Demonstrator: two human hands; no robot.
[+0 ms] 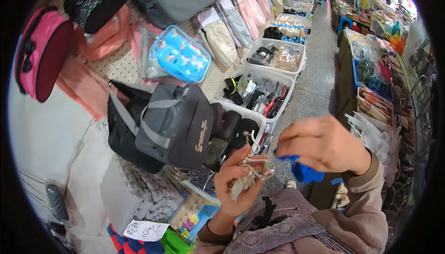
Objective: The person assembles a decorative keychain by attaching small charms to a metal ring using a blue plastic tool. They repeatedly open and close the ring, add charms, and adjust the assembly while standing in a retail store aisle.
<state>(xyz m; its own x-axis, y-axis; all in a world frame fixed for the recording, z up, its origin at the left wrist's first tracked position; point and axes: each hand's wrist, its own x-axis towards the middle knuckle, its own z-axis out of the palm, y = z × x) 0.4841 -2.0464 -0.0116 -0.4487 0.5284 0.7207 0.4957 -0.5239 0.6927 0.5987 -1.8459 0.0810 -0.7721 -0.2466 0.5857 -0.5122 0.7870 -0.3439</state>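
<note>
Ornaments [251,173] of pale, glittering metal lie at lower centre of the frame, clamped between the thumb and fingers of the left hand [228,176]. To their right, the motion-blurred right hand [320,145] has its fingers closed on a blue piece [308,173] of unclear material. A grey bag [181,126] occupies centre left; a white basket [290,88] of small goods sits above the hands.

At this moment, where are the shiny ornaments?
In the head view, the shiny ornaments are in the left hand, below the centre, left of the blue item in the right hand.
</note>
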